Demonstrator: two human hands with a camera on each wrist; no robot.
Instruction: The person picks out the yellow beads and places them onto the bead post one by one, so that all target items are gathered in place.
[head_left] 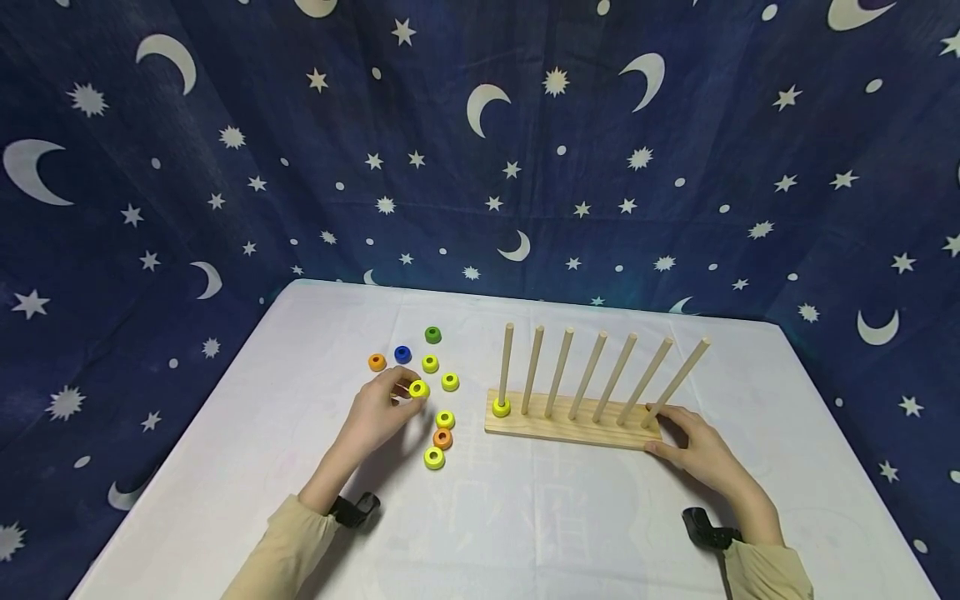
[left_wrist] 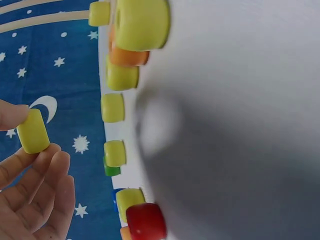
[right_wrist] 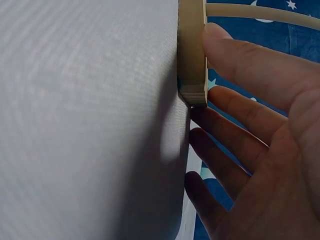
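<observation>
My left hand (head_left: pixel 381 414) is raised over the left part of the table and pinches a yellow ring bead (left_wrist: pixel 33 131) between thumb and fingertips. On the right, a long wooden base (head_left: pixel 562 429) carries a row of several upright pegs. One yellow bead (head_left: pixel 501 408) sits at the foot of its leftmost peg. My right hand (head_left: pixel 701 450) holds the base's right end, thumb at the front and fingers round the far side; in the right wrist view the thumb (right_wrist: pixel 240 57) lies against the wood.
Loose beads lie around my left hand: several yellow ones (head_left: pixel 434 465), a green (head_left: pixel 432 340), a blue (head_left: pixel 402 360) and two orange (head_left: pixel 377 367). A red bead (left_wrist: pixel 146 221) shows in the left wrist view. Behind the white table (head_left: pixel 525 517) hangs a dark blue star-patterned cloth (head_left: pixel 450 125).
</observation>
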